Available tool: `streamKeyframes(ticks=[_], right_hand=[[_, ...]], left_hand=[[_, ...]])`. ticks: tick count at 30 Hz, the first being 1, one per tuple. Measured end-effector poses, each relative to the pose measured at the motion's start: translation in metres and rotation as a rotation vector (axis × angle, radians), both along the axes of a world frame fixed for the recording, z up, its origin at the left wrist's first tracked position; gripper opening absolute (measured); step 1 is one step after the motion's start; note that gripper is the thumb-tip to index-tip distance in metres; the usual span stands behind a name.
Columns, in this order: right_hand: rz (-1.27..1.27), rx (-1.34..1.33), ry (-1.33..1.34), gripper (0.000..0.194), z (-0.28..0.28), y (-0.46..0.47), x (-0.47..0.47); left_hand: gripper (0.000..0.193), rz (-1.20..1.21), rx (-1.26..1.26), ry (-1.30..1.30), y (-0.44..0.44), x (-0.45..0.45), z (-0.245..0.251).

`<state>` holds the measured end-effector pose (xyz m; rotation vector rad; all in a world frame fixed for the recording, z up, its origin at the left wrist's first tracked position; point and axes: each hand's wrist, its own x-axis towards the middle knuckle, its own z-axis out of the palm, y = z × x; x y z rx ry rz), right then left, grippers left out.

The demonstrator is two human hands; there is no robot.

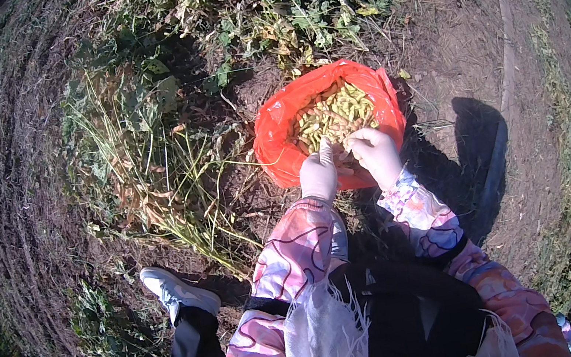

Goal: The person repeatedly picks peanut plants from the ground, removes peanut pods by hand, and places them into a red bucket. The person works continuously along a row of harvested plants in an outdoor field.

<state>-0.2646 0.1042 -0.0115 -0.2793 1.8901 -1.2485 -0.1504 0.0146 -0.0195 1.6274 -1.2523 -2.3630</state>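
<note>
A red plastic bag (283,165) stands on the soil before me, its mouth spread wide and its rim rolled outward. Inside lies a heap of yellow-green and tan bean pods (334,112). Over the near side of the bag, my left hand (320,173), in a pale glove, has its thumb raised; its other fingers are mostly hidden. Close beside it, my right hand (378,157), gloved alike, pinches a small pale piece that looks like a pod (349,144). The fingertips of both hands nearly meet just above the heap.
Left of the bag lie pulled bean plants (165,197) with dry leaves and long stems. Leafy plants (291,3) grow or lie beyond it. A long pale strip (505,26) crosses the bare soil (445,52) at right. My shoe (177,291) rests at lower left.
</note>
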Motion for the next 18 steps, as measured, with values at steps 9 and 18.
streamKeyframes(ticks=[9,18], right_hand=[[0.077,-0.036,0.171,0.012,-0.002,0.0,0.002],[0.172,0.063,0.496,0.009,0.032,0.021,-0.018]], left_hand=[[0.023,0.101,0.008,0.209,0.005,0.0,0.001],[0.045,0.019,-0.056,0.032,-0.005,0.017,0.02]])
